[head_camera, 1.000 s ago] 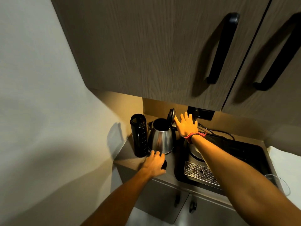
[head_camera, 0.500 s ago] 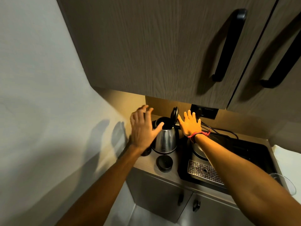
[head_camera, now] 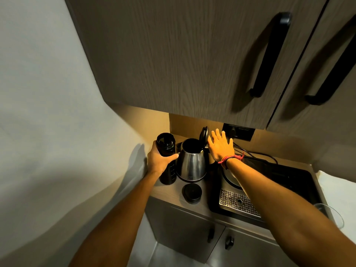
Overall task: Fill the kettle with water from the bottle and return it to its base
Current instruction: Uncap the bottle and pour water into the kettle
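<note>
Two bare hands work at the desk (head_camera: 169, 191). Nearest: round black cap (head_camera: 192, 191), lying loose. Behind it: steel kettle (head_camera: 191, 162), off its base, lid (head_camera: 204, 134) tipped up. Just left, touching: uncapped black bottle (head_camera: 167, 158), upright, left hand (head_camera: 159, 160) wrapped round its middle. Right hand (head_camera: 220, 146), fingers (head_camera: 217, 134) spread flat, steadies the lid. Step: taking up the bottle. Next, likely: lift, tilt over the kettle mouth.

No legible text, only blurred marks on the bottle (head_camera: 168, 160).
</note>
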